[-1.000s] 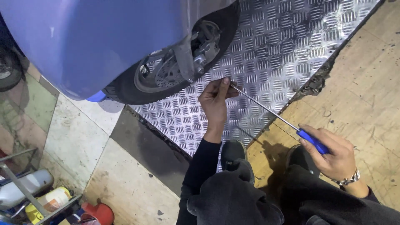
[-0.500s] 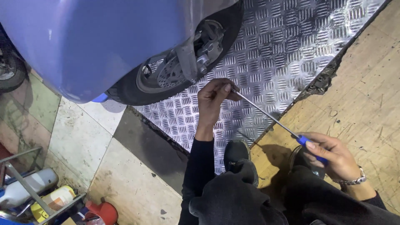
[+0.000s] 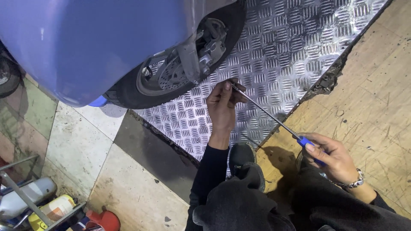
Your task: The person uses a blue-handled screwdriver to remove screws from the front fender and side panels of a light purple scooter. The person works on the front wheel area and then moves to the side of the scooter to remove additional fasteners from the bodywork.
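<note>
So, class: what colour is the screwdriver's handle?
Blue, on the screwdriver, gripped in the right hand; the head view shows it.

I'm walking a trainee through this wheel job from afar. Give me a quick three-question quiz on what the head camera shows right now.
1. True or false: the right hand grips the blue handle of the long screwdriver.
2. Which surface does the scooter's wheel stand on? A) bare wood B) ridged metal plate C) stone tiles
3. Fill in: the left hand pinches the screwdriver at its ___ end.

Key
1. True.
2. B, the ridged metal plate.
3. Tip, close beside the wheel.
</note>
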